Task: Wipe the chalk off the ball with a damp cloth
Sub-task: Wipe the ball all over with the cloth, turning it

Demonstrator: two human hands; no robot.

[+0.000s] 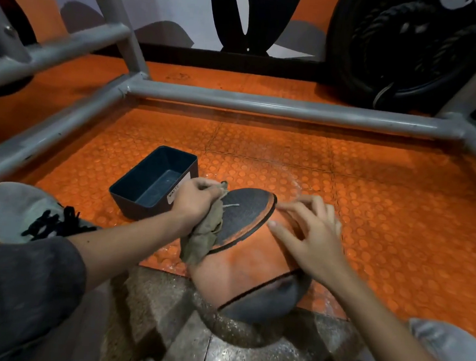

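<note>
Studded orange floor [386,197], pebbled ball [242,257], crumpled cloth [202,236]

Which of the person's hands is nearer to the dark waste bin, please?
Left. The left hand, gripping the cloth, is right beside the bin; the right hand rests on the ball, farther off.

Gym: studded orange rubber floor [372,191], steel rack frame [265,105].

Orange studded floor [387,192], grey metal frame [265,104], painted wall [188,5].
</note>
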